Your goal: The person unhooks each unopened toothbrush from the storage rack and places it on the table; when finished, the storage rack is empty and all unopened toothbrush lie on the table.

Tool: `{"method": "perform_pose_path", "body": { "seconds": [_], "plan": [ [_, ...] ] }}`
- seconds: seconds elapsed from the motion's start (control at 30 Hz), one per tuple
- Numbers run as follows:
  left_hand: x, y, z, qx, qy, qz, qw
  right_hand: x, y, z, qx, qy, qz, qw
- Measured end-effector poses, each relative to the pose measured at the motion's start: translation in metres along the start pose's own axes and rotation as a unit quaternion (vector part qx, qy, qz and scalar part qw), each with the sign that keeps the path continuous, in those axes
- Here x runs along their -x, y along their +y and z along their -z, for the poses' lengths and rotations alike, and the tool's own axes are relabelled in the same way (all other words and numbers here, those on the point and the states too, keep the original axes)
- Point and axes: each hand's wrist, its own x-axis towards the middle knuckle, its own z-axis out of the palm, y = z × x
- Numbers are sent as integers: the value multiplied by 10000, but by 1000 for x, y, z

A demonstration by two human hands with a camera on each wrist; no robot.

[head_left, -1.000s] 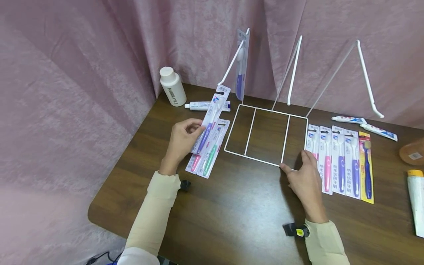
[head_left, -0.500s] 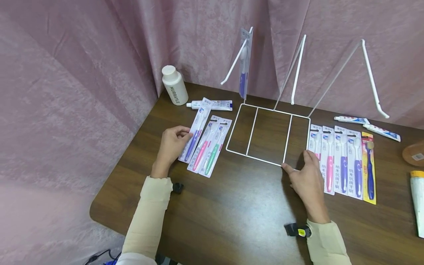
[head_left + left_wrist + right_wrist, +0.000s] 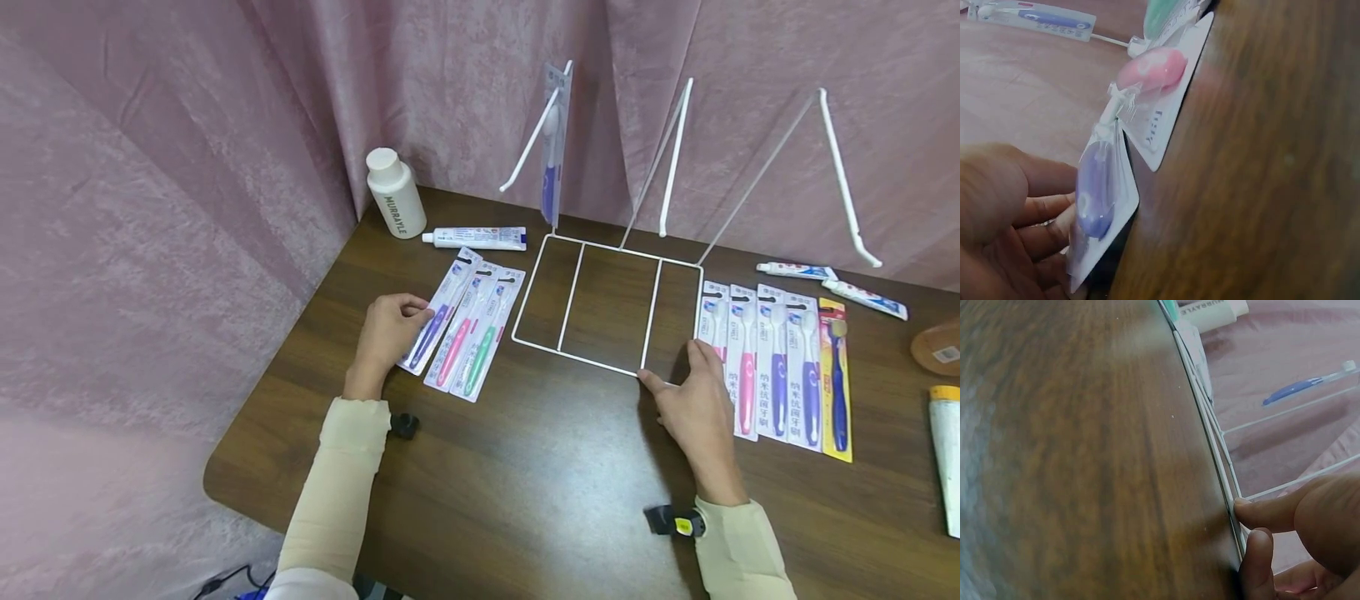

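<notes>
A packaged purple toothbrush (image 3: pixel 441 312) lies at a slant on the table's left part, with my left hand (image 3: pixel 392 333) pinching its left edge. The left wrist view shows thumb and fingers at the side of that pack, by the purple handle (image 3: pixel 1096 187). Packs with a pink toothbrush (image 3: pixel 457 346) and a green toothbrush (image 3: pixel 483 350) lie alongside to its right. My right hand (image 3: pixel 697 417) grips the front right corner of a white wire rack (image 3: pixel 600 363), thumb on the front bar. Another purple toothbrush pack (image 3: pixel 551 167) hangs on the rack's left hook.
Behind the left packs lie a toothpaste tube (image 3: pixel 476 239) and a standing white bottle (image 3: pixel 397 200). Right of the rack are several toothbrush packs (image 3: pixel 780 375), one yellow-backed (image 3: pixel 834 392). Two small toothpaste tubes (image 3: pixel 862 298) lie behind them. A pink curtain (image 3: pixel 465 100) hangs behind the table.
My left hand has carried the purple toothbrush pack left and down from over the other two, then drawn it nearer, beside the pink one. My right hand stays on the rack.
</notes>
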Motion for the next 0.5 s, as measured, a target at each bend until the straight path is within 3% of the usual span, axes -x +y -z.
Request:
{"method": "perform_pose_path", "body": {
  "seconds": [0.23,0.5],
  "plan": [
    [2,6,0,-519,-24,240,9984,-2,0,2,-69,-67,-92,9999],
    [3,7,0,-727,-139,392,9965,0,0,0,-50,-63,-55,10000]
  ]
}}
